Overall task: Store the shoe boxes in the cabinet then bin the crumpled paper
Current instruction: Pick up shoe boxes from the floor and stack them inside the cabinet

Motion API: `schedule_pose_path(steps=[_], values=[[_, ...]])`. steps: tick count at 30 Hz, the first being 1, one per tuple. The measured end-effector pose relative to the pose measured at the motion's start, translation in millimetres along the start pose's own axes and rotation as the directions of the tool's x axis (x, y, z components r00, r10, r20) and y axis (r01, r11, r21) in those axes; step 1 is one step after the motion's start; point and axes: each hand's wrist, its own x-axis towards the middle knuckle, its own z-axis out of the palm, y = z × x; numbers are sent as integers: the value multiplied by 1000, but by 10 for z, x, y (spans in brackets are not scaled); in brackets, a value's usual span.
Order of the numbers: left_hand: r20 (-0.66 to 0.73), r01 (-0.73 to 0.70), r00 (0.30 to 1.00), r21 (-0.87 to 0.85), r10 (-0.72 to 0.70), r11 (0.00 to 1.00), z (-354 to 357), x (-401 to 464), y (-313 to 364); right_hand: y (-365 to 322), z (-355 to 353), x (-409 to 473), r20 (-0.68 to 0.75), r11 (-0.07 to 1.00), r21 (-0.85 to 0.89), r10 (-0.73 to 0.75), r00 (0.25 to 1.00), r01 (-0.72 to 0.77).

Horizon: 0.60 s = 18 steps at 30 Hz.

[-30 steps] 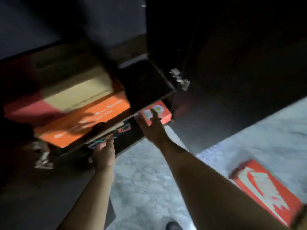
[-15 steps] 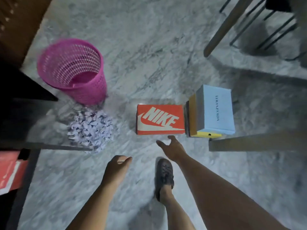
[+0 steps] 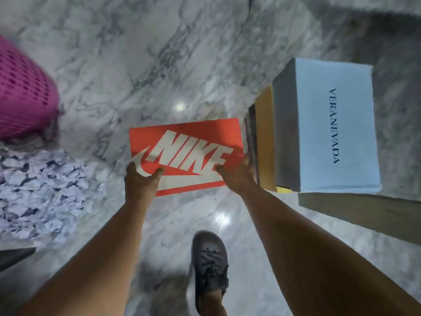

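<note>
An orange Nike shoe box [image 3: 189,142] lies flat on the marble floor in the middle of the view. My left hand [image 3: 140,182] grips its near left corner, thumb on the lid. My right hand [image 3: 238,176] grips its near right corner. To the right stands a stack of boxes: a pale blue box [image 3: 335,126] printed VERANEVADA on top, a yellow-brown box [image 3: 265,142] under it and a dark one below. A pile of crumpled white paper [image 3: 43,192] lies on the floor at the left. The pink perforated bin [image 3: 22,94] stands just behind the pile. The cabinet is out of view.
My foot in a dark shoe [image 3: 210,265] stands on the floor below the Nike box. A wooden board or furniture edge [image 3: 364,213] crosses the right side under the stack. A dark panel corner [image 3: 13,256] shows at the left edge.
My view swung from the cabinet shelves down to the floor. Both hands, empty half a second ago, reached forward and closed on the Nike box's near corners.
</note>
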Motion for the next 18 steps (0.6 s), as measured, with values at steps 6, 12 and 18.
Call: schedule_pose_path(steps=[6, 12, 18], values=[[47, 152, 988, -222, -145, 963, -67, 202, -239, -280, -169, -481, -17, 990, 137, 33, 999, -31], [38, 218, 975, -305, -217, 927, -646, -10, -421, -469, -317, -1217, -23, 980, 193, -40, 999, 44], [42, 179, 983, -384, -176, 906, -1093, -562, -653, -773, -376, -1853, -51, 974, 135, -176, 983, 181]])
